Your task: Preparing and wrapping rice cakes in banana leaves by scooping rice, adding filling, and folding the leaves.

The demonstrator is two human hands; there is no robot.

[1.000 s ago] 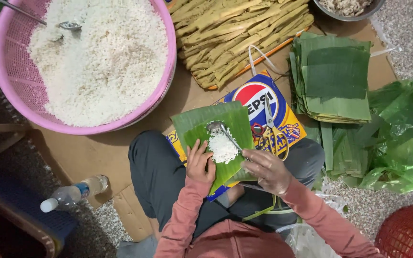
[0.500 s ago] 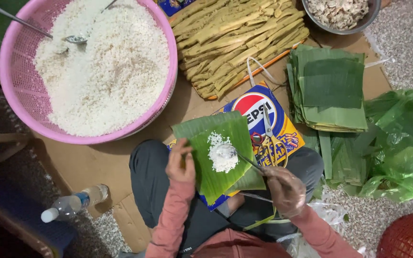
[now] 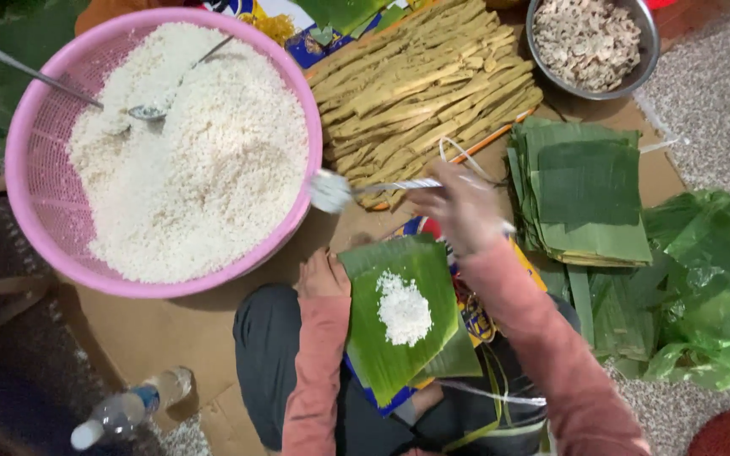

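Right hand [image 3: 460, 211] pinches a spoon [image 3: 356, 189] out at 10 o'clock, by the pink basket [image 3: 35, 169] rim — left hand [image 3: 324, 274] grips the rice-topped banana leaf [image 3: 399, 325] on the lap.

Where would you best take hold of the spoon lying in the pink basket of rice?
Probably by the bare metal handle of the spoon, coming from the basket's upper-left rim. The bowl end rests in the rice, while the long thin handle slants up and out over that rim, free of grains and easy to pinch.
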